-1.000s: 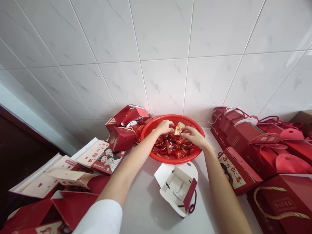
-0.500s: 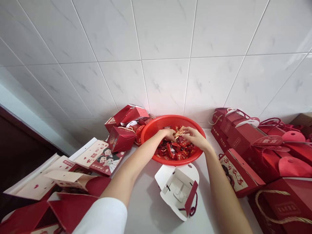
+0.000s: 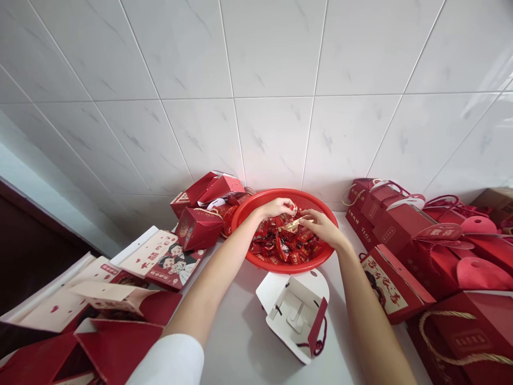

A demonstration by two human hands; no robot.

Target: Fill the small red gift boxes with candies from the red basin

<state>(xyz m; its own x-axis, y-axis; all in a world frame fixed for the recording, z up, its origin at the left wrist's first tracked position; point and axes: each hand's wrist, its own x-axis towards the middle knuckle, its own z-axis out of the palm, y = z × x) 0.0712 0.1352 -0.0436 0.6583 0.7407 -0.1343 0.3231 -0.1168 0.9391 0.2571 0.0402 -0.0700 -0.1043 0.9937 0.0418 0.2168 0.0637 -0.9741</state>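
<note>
A red plastic basket (image 3: 241,214) holds a heap of red-wrapped packets (image 3: 282,248). Over the heap, my left hand (image 3: 279,207) pinches a small wrapped piece between thumb and fingers. My right hand (image 3: 319,224) is over the basket's right side, its fingers closed at a gold-coloured packet (image 3: 292,225). In front of the basket stands an opened box (image 3: 296,313), white inside, with a dark red cord at its right side; neither hand touches it.
Red gift boxes (image 3: 401,230) with cord handles crowd the right side. More boxes (image 3: 200,227) and printed bags (image 3: 160,256) lie to the left. A tiled wall (image 3: 272,133) rises behind the basket.
My left hand has lifted slightly from the heap and now shows a small piece at its fingertips. My right hand remains beside the gold-coloured packet.
</note>
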